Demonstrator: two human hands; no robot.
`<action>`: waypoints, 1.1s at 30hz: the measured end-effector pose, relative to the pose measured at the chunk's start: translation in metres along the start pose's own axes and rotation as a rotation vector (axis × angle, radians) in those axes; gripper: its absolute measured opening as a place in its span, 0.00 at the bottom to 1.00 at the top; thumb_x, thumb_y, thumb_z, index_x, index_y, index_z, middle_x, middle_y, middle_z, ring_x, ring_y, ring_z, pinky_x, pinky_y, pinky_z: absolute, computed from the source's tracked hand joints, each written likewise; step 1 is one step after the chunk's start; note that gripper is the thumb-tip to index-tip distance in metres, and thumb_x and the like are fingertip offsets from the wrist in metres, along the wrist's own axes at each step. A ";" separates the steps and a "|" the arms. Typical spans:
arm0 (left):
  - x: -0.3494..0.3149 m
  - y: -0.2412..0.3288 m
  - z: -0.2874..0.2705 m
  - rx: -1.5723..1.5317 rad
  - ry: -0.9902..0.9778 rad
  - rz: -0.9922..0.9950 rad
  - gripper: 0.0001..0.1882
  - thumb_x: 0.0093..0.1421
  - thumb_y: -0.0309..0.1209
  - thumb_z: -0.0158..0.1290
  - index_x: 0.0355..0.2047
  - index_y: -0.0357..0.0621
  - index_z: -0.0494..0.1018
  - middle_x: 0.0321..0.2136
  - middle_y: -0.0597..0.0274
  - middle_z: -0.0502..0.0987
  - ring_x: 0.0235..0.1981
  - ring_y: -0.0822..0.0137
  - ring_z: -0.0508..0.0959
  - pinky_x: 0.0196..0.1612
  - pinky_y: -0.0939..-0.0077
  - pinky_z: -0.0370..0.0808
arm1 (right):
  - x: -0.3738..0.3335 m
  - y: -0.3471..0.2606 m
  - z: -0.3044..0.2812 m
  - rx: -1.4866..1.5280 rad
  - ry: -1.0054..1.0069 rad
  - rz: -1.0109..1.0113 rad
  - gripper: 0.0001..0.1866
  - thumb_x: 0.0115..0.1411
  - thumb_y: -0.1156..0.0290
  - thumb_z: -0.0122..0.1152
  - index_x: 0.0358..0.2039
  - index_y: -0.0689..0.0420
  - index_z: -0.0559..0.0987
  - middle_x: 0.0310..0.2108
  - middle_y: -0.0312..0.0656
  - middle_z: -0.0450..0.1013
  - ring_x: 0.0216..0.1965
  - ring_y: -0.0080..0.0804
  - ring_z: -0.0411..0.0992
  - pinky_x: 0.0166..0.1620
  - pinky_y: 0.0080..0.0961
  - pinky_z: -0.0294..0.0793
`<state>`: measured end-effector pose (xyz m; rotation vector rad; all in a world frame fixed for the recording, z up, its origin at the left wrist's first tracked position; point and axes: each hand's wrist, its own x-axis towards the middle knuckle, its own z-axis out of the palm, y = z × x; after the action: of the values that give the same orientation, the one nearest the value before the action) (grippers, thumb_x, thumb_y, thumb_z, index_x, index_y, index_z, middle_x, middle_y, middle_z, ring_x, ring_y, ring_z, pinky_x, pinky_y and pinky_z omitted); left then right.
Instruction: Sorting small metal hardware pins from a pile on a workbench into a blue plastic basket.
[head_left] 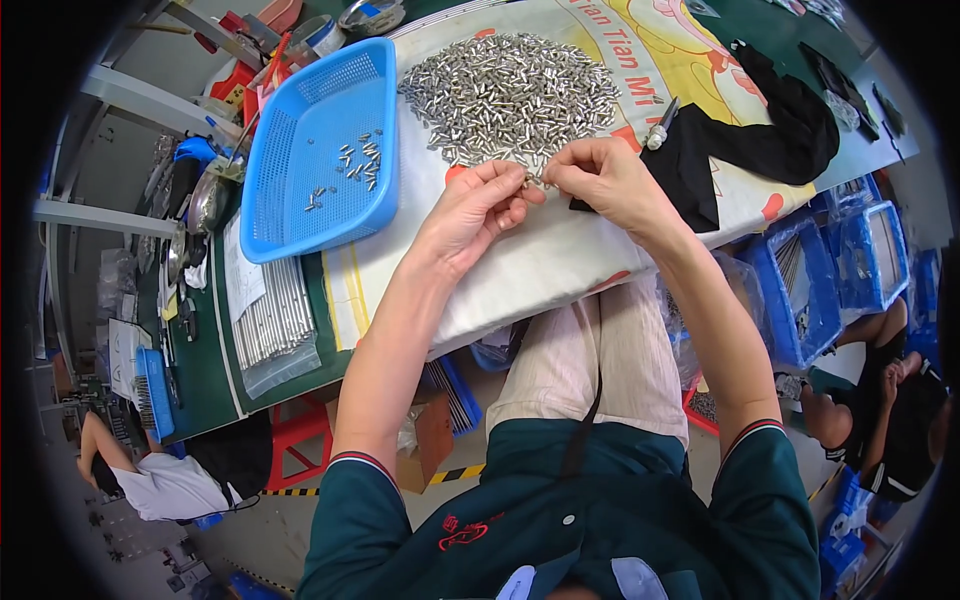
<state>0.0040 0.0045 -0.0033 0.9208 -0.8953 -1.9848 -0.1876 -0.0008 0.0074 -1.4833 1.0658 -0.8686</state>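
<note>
My left hand (482, 208) is closed in a pinch at the near edge of a heap of small silvery metal pins (510, 90). A small shiny piece, which looks like one of these pins, shows at its fingertips. Close beside it, my right hand (605, 180) also pinches with thumb and forefinger; whatever lies between those fingertips is too small to make out. The heap rests on a printed cloth (480, 300). Left of it stands a blue perforated plastic basket (320, 230), with several similar pins and small dark bits scattered on its bottom.
Right of my hands lie a black cloth (770, 150) and a pointed tool (662, 125). Bagged metal rods (272, 320) sit below the basket. Blue bins (800, 290) stand at the lower right. Other people are at the left (175, 485) and right (905, 400).
</note>
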 end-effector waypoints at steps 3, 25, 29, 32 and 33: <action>-0.016 0.014 -0.002 -0.011 -0.026 0.008 0.07 0.61 0.31 0.49 0.36 0.41 0.69 0.26 0.62 0.75 0.18 0.81 0.67 0.20 0.92 0.62 | -0.008 -0.007 -0.008 -0.031 0.099 0.014 0.10 0.54 0.67 0.56 0.27 0.61 0.78 0.20 0.30 0.69 0.22 0.13 0.63 0.26 0.13 0.61; 0.000 0.023 0.014 1.459 0.249 0.692 0.04 0.49 0.22 0.54 0.27 0.36 0.74 0.24 0.55 0.75 0.27 0.59 0.76 0.32 0.68 0.71 | -0.008 0.023 0.000 -0.592 0.245 -0.281 0.06 0.46 0.72 0.56 0.24 0.60 0.77 0.23 0.43 0.73 0.29 0.40 0.72 0.32 0.33 0.70; 0.021 0.004 0.006 1.468 0.228 0.735 0.04 0.49 0.23 0.55 0.27 0.37 0.75 0.24 0.56 0.74 0.25 0.60 0.75 0.31 0.69 0.71 | -0.008 0.025 0.004 -0.650 0.271 -0.307 0.04 0.46 0.74 0.56 0.24 0.59 0.77 0.24 0.42 0.71 0.32 0.40 0.71 0.35 0.35 0.70; 0.022 0.003 0.003 1.479 0.260 0.726 0.04 0.50 0.23 0.55 0.28 0.38 0.75 0.24 0.58 0.74 0.23 0.65 0.75 0.28 0.73 0.71 | -0.006 0.028 -0.001 -0.641 0.272 -0.355 0.04 0.47 0.74 0.56 0.25 0.59 0.77 0.25 0.42 0.71 0.33 0.40 0.71 0.36 0.35 0.70; 0.020 0.004 0.001 1.483 0.291 0.723 0.04 0.50 0.23 0.55 0.28 0.37 0.75 0.23 0.58 0.74 0.22 0.65 0.74 0.27 0.74 0.71 | -0.005 0.028 -0.002 -0.646 0.269 -0.405 0.05 0.47 0.74 0.56 0.25 0.59 0.77 0.26 0.42 0.71 0.34 0.40 0.71 0.36 0.35 0.70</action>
<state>-0.0050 -0.0136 -0.0056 1.2634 -2.1439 -0.3209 -0.1961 0.0021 -0.0197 -2.2222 1.3466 -1.0848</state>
